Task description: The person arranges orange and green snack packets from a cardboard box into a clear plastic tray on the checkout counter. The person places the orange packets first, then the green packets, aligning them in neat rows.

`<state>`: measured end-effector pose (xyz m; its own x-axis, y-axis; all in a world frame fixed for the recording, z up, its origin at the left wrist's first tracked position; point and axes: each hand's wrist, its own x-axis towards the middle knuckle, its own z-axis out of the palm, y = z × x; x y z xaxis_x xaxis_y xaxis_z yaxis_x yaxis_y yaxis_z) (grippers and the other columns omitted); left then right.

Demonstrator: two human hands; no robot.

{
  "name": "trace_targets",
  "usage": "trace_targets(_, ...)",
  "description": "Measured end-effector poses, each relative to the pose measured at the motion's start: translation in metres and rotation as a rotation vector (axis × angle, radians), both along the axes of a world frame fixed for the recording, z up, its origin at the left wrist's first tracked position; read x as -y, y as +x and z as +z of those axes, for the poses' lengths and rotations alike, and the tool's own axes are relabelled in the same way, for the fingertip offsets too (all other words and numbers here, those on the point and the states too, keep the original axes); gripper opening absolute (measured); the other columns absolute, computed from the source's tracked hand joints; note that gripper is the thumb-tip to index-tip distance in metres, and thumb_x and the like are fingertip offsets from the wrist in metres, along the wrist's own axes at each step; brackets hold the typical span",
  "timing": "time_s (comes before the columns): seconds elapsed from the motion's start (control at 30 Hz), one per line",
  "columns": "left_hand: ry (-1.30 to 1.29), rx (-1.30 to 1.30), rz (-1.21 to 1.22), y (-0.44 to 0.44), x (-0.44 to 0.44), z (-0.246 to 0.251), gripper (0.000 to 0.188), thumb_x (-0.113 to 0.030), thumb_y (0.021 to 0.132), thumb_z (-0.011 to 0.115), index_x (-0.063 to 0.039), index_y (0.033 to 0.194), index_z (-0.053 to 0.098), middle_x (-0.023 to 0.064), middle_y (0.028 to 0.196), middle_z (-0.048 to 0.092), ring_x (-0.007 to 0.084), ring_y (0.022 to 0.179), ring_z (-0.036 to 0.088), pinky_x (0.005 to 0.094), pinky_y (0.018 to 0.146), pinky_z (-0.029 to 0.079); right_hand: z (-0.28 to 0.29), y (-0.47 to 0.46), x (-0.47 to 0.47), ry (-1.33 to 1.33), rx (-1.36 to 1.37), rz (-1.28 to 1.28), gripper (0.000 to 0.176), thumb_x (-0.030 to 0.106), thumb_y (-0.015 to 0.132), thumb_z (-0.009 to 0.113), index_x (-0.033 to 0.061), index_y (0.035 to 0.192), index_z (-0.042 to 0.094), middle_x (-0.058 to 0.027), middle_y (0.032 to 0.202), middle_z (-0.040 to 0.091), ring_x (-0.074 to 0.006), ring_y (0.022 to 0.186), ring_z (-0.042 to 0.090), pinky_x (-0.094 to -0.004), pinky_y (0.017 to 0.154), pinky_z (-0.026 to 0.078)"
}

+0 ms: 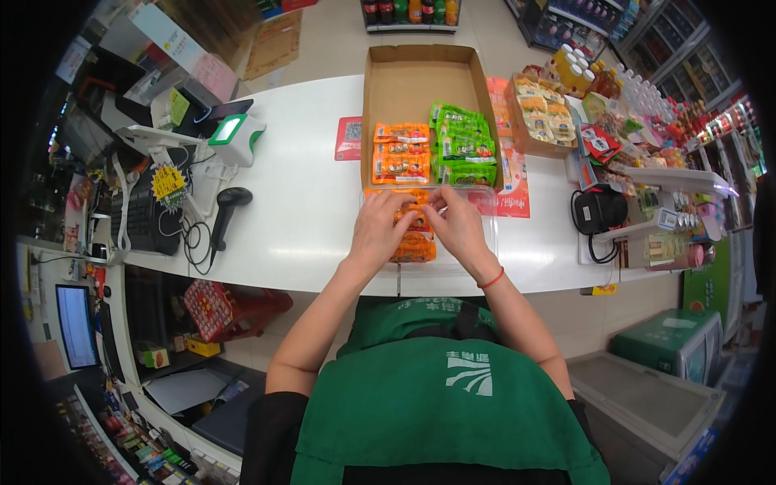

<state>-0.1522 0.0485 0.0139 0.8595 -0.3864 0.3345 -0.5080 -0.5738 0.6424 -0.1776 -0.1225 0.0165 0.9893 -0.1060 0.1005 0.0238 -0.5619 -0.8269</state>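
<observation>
My left hand (383,227) and my right hand (456,225) hover over or touch a row of orange snack packets (414,252) in a clear plastic tray (494,239) at the counter's near edge. The fingers of both hands curl towards each other near the upper packets; whether they pinch one is hidden. Directly beyond them stands an open cardboard box (418,79). It holds orange packets (400,167) in its near left part and green packets (465,150) piled on its right.
On the white counter (303,182), a barcode scanner (227,212) and a green-and-white payment device (236,136) stand to the left. A carton of packaged snacks (539,145), bottles (570,66) and a black pouch-like item (600,210) are to the right. Red printed sheets lie around the box.
</observation>
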Motion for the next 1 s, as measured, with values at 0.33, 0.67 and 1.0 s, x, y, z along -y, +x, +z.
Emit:
trace_targets(0.33, -0.037, -0.090, 0.070, 0.031, 0.017, 0.005, 0.034, -0.011, 0.087, 0.070, -0.006, 0.120, 0.063, 0.0098, 0.109, 0.065, 0.0257, 0.101, 0.061, 0.0380, 0.089, 0.049, 0.001, 0.041, 0.008, 0.072, 0.034, 0.030, 0.017, 0.011, 0.086, 0.069, -0.0013, 0.095, 0.061, -0.0171, 0.084, 0.069, -0.0311, 0.075, 0.069, -0.0405, 0.066, 0.054)
trace_targets(0.67, -0.095, -0.154, 0.108, 0.068, 0.028, -0.006, 0.036, -0.016, 0.088, 0.070, -0.005, 0.122, 0.062, 0.0138, 0.114, 0.063, 0.0330, 0.111, 0.057, 0.0420, 0.095, 0.047, -0.004, 0.080, 0.012, 0.072, 0.028, 0.044, 0.016, 0.009, 0.089, 0.065, -0.0036, 0.098, 0.061, -0.0204, 0.091, 0.069, -0.0357, 0.083, 0.069, -0.0432, 0.072, 0.054)
trace_targets(1.0, -0.073, -0.154, 0.143, 0.107, 0.030, -0.024, 0.050, -0.016, 0.089, 0.068, -0.003, 0.135, 0.053, 0.0169, 0.132, 0.056, 0.0337, 0.125, 0.051, 0.0420, 0.105, 0.042, -0.013, 0.118, 0.014, -0.073, 0.028, 0.050, 0.025, 0.009, 0.090, 0.063, -0.0048, 0.111, 0.062, -0.0246, 0.104, 0.066, -0.0400, 0.096, 0.065, -0.0457, 0.083, 0.052)
